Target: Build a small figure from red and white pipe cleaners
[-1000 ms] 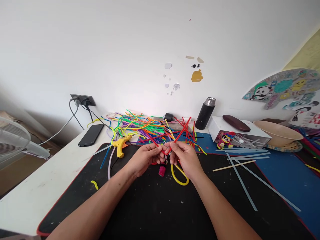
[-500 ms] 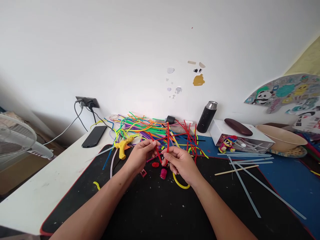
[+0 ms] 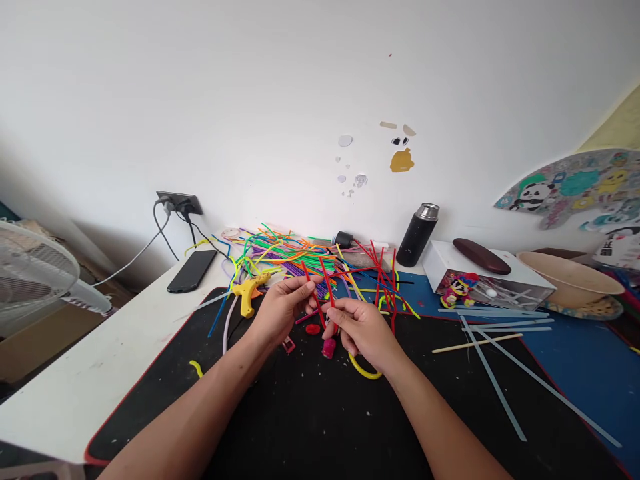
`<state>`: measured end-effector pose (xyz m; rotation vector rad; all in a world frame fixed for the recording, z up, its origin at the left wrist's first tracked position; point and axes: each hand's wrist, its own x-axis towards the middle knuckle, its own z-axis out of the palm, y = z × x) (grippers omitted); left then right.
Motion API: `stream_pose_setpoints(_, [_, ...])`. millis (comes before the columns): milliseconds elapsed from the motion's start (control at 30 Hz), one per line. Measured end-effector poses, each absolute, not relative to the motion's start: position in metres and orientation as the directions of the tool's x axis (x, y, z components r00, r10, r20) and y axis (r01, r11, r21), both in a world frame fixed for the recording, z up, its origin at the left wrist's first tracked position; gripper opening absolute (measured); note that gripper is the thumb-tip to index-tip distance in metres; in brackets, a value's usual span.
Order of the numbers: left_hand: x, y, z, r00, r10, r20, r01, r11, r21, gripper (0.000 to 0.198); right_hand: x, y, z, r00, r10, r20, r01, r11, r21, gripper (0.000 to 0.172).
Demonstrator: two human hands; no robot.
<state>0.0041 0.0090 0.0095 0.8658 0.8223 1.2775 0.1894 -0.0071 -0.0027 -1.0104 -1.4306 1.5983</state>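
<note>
Both hands meet over the black mat (image 3: 320,413). My left hand (image 3: 280,310) pinches a red pipe cleaner (image 3: 313,287) that sticks up and back from its fingertips. My right hand (image 3: 363,330) is closed on a second strand of the same red pipe cleaner (image 3: 326,280), its fingers curled. Below the hands lie a small red piece (image 3: 313,329), a magenta piece (image 3: 329,347) and a little pink frame (image 3: 288,345). A yellow loop (image 3: 364,369) shows under my right hand.
A heap of coloured pipe cleaners (image 3: 290,257) lies behind the hands. A yellow glue gun (image 3: 249,293), a black phone (image 3: 191,270), a black flask (image 3: 417,235), a white box (image 3: 490,277), a beige bowl (image 3: 570,277), glue sticks (image 3: 493,380) and a fan (image 3: 35,280) surround the mat.
The hands drew slightly apart and the red pipe cleaner ends swung from a crossed spread to two upright strands. The view shifted a little.
</note>
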Motion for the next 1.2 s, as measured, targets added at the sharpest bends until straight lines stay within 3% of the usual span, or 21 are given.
stream_pose_setpoints(267, [0.002, 0.0081, 0.0081, 0.186, 0.979, -0.08, -0.427, 0.154, 0.891, 0.039, 0.1867, -0.0102, -0.0029, -0.447, 0.891, -0.081, -0.01, -0.096, -0.995, 0.041])
stream_pose_setpoints(1000, [-0.0011, 0.0053, 0.0091, 0.194, 0.981, 0.001, -0.353, 0.069, 0.933, 0.035, 0.1862, -0.0109, -0.005, -0.518, 0.847, -0.123, 0.035, -0.122, -0.992, 0.039])
stream_pose_setpoints(1200, [-0.0012, 0.0083, 0.0111, 0.095, 0.995, 0.032, -0.404, 0.009, 0.915, 0.032, 0.1862, -0.0115, -0.0006, -0.462, 0.88, -0.108, -0.015, -0.129, -0.991, 0.041])
